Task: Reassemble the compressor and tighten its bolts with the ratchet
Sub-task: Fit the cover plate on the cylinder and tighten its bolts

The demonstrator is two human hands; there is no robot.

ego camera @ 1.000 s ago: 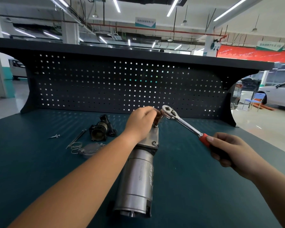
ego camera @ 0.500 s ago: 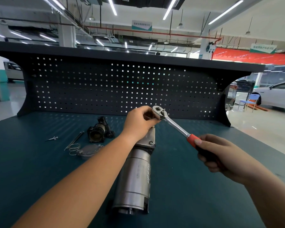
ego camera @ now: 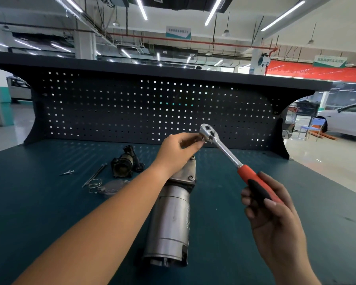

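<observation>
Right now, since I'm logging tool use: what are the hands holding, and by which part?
The right hand grips the ratchet by its red-and-black handle; the left hand pinches at its head.

The right hand (ego camera: 275, 219) grips the ratchet (ego camera: 228, 153) by its red-and-black handle. From that grip the chrome shaft slants up and leftward to the head, which the left hand (ego camera: 177, 151) pinches with its fingertips. Below the pinch, apart from the ratchet, the silver compressor (ego camera: 171, 219) lies on the green bench (ego camera: 49, 212).
</observation>
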